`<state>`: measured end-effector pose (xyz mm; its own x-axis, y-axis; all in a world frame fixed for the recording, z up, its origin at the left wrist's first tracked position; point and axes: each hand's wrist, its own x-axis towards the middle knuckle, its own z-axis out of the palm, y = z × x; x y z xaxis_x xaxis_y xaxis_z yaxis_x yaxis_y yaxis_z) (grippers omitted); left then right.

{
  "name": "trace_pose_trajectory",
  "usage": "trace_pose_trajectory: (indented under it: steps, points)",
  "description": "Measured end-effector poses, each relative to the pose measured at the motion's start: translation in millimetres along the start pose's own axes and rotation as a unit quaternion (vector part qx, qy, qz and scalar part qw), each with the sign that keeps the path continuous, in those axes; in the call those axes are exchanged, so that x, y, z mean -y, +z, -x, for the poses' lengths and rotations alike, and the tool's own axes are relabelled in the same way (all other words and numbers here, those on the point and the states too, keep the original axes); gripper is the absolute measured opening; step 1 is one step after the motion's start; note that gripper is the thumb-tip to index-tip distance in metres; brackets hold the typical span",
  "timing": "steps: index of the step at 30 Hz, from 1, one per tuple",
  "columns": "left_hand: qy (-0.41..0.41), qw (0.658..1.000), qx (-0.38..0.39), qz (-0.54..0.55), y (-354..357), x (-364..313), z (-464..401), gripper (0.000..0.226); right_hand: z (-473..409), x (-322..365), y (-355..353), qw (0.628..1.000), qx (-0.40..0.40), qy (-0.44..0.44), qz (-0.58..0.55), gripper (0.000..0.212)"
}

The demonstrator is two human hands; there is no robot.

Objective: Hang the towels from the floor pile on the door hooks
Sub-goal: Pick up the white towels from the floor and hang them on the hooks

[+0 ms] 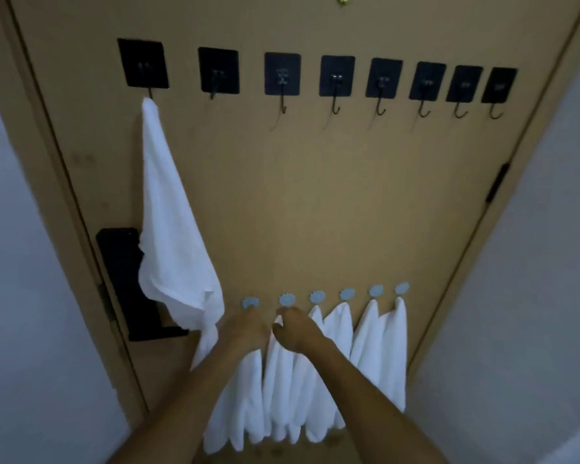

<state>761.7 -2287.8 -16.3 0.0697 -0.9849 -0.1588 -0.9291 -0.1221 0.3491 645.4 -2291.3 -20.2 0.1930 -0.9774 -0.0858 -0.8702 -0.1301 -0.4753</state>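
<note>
A tan door [315, 195] carries an upper row of several black square hooks [282, 74] and a lower row of several small grey hooks [347, 294]. One white towel [171, 236] hangs from the leftmost black hook. Several white towels [379, 349] hang from the grey hooks on the right. My left hand [248, 328] grips a white towel [245, 406] just under the leftmost grey hook [250, 302]. My right hand [293, 328] pinches the top of another white towel [282, 380] right below the second grey hook [286, 299]. The floor pile is out of view.
A black door handle and lock plate [124, 279] sits at the door's left edge, partly behind the big towel. Grey-white walls [533, 296] flank the door on both sides. A black latch [498, 182] is on the right door edge.
</note>
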Motion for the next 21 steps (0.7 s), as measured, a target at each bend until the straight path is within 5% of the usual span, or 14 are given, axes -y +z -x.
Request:
trace_pose_trajectory:
  steps: [11,21]
  points:
    - [0.304,0.949,0.080,-0.019,128.3,-257.8,195.8,0.034,288.8,-233.4,-74.5,0.960,-0.110,0.250,0.063,0.050]
    - [0.513,0.815,0.254,-0.094,287.8,-389.2,385.5,0.046,583.1,-371.4,-26.4,0.851,-0.122,0.510,-0.009,0.046]
